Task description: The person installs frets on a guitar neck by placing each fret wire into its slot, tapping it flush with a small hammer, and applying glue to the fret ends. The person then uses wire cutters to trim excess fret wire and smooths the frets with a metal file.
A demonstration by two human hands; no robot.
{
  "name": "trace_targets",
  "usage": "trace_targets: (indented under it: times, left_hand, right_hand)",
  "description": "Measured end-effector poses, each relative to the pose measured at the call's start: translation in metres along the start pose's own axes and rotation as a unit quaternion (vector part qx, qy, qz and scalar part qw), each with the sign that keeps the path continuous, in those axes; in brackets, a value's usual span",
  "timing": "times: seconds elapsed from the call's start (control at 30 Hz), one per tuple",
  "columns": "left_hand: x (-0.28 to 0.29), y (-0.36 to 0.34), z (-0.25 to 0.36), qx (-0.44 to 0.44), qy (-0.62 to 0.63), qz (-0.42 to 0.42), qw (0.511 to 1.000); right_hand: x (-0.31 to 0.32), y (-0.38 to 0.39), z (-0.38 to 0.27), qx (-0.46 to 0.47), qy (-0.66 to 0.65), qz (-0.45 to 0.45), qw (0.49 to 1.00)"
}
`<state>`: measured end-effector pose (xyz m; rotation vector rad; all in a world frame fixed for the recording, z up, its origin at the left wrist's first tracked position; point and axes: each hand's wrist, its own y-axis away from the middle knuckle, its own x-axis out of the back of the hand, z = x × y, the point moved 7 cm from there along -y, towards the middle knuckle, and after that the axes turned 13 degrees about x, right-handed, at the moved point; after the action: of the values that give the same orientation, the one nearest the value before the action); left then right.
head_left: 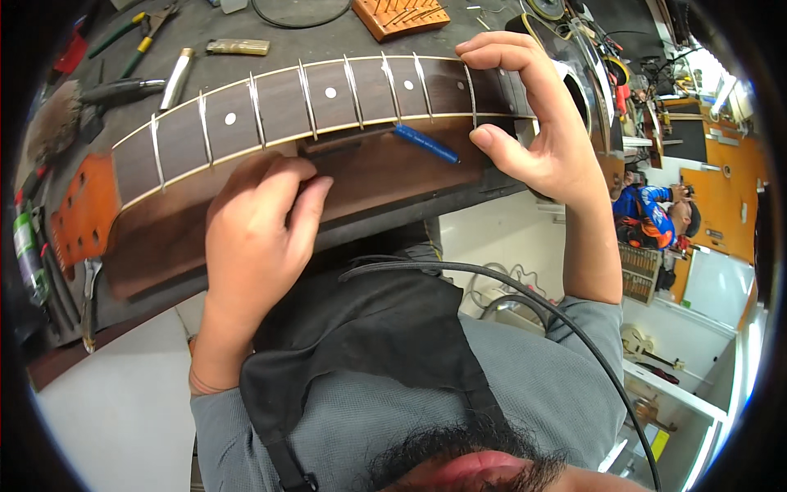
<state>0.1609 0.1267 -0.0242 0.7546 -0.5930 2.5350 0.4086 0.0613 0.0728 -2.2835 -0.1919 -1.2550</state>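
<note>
A guitar neck (283,100) with a dark fretboard and pale dot inlays lies across the bench, its orange-brown headstock (88,211) at the left. Several metal frets cross the board, some with ends standing past its edges. My right hand (537,115) spans the board, thumb at the near end of one fret (470,94) and fingertips at its far end. Beside the neck's near edge, my left hand (258,221) is closed, thumb against the curled fingers; whatever is in it is hidden. Between the hands a blue stick (426,143) lies against the near side.
Behind the neck are a wooden block (402,16) holding several wires, a lighter (238,47), a metal cylinder (176,79), pliers (147,41) and a brush (53,123). Cutters (88,303) lie near the headstock. A black cable (525,283) crosses in front of me. Another person (656,215) is at the right.
</note>
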Motion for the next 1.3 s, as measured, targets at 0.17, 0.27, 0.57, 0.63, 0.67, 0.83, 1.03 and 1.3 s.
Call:
trace_targets:
  times: [0.17, 0.27, 0.57, 0.63, 0.67, 0.83, 1.03, 1.3]
  left_hand:
    - [0.003, -0.007, -0.017, 0.054, 0.021, -0.064, 0.996]
    - [0.006, -0.009, -0.017, 0.081, 0.05, -0.122, 0.988]
    - [0.005, -0.009, -0.028, 0.116, 0.115, -0.204, 0.965]
    - [0.004, -0.01, -0.03, 0.126, 0.134, -0.221, 0.958]
    - [0.004, -0.009, -0.03, 0.129, 0.135, -0.224, 0.957]
    - [0.005, -0.009, -0.031, 0.14, 0.138, -0.229, 0.953]
    - [0.006, -0.007, -0.031, 0.144, 0.128, -0.222, 0.956]
    - [0.008, -0.006, -0.03, 0.137, 0.124, -0.217, 0.959]
  right_hand:
    - [-0.009, -0.015, 0.021, -0.02, 0.007, -0.066, 0.998]
    - [-0.012, -0.014, 0.024, -0.051, -0.013, -0.081, 0.995]
    - [-0.01, -0.016, 0.025, -0.091, -0.003, -0.117, 0.989]
    - [-0.01, -0.016, 0.025, -0.087, 0.007, -0.147, 0.985]
    - [-0.009, -0.017, 0.025, -0.088, 0.009, -0.149, 0.985]
    - [-0.01, -0.016, 0.026, -0.094, 0.009, -0.145, 0.985]
    - [-0.011, -0.015, 0.025, -0.091, 0.021, -0.151, 0.984]
    - [-0.011, -0.016, 0.024, -0.086, 0.028, -0.156, 0.984]
